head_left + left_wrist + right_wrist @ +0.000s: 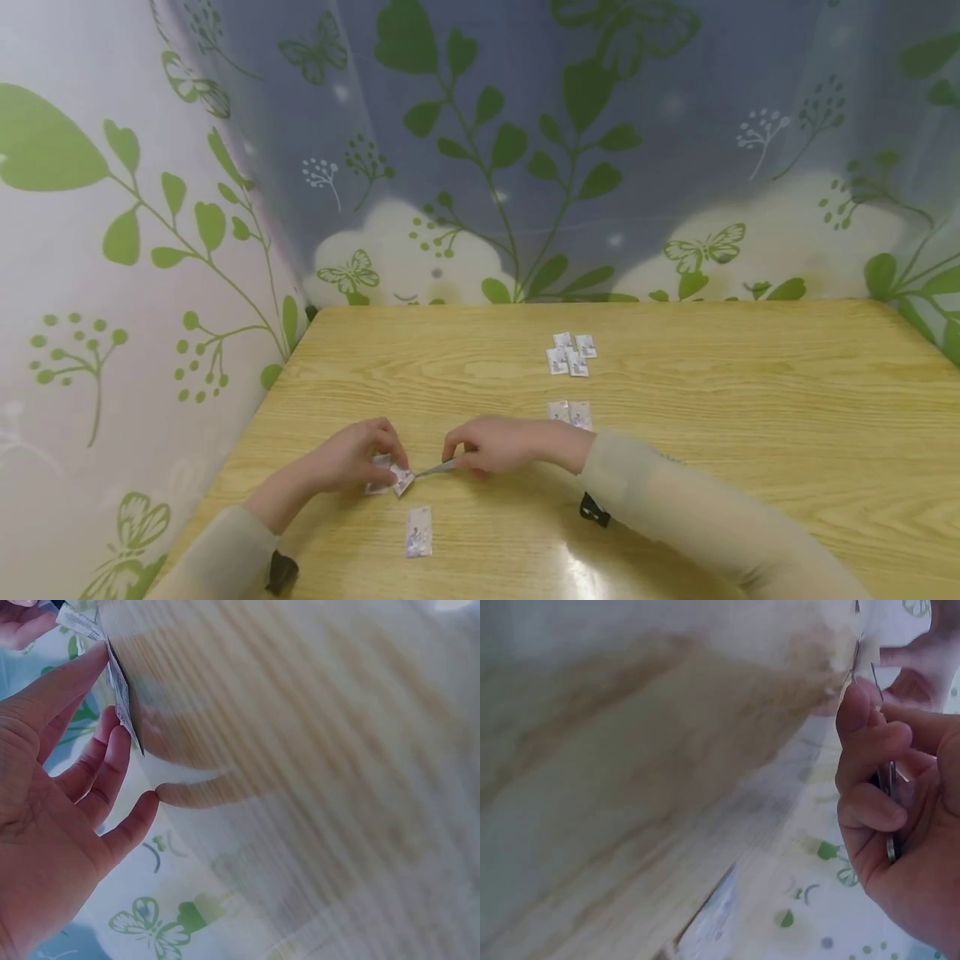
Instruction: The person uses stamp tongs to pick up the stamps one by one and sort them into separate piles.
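Observation:
My left hand (358,452) is low over the table, left of centre. Its thumb and fingers pinch a small white printed packet (402,480), turned at an angle. A second packet (377,477) lies partly hidden under the same hand. From the right comes my right hand (498,443), gripping thin metal tweezers (438,468) whose tips reach the angled packet's right edge. The right wrist view shows the fingers curled round the tweezers (892,840). Whether the tips clasp the packet cannot be told. Another packet (419,532) lies flat nearer the front.
Several similar packets (577,363) lie in a cluster towards the back of the wooden table (750,375). Two more packets (580,413) lie just beyond the right wrist, partly covered by it. A leaf-patterned curtain (487,167) hangs behind and to the left.

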The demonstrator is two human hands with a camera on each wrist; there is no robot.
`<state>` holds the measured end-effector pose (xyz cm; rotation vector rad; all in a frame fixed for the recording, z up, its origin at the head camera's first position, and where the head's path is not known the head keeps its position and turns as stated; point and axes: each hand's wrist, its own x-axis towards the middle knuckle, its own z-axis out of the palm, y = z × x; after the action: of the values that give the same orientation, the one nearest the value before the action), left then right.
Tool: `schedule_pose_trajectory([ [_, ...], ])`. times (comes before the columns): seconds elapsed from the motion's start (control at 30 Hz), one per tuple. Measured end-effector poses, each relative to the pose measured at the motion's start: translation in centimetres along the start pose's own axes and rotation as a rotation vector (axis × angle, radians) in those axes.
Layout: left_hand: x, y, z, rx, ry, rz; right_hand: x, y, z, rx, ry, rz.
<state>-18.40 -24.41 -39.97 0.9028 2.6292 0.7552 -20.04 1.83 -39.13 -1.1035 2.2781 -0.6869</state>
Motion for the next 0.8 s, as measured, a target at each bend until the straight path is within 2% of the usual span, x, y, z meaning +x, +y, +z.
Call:
schedule_pose_trajectory([
  [0.27, -0.01, -0.08, -0.10, 0.003, -0.003, -0.011, 0.36, 0.35, 0.02, 0.072, -0.019, -0.022],
  [0.47, 0.30, -0.29, 0.06, 0.015, -0.008, -0.008, -0.11, 0.57, -0.56, 0.119, -0.025, 0.012],
  [0.8, 0.21, -0.12, 0.03, 0.006, -0.011, -0.031, 0.36, 0.64, -0.26, 0.142, -0.034, 0.012],
])
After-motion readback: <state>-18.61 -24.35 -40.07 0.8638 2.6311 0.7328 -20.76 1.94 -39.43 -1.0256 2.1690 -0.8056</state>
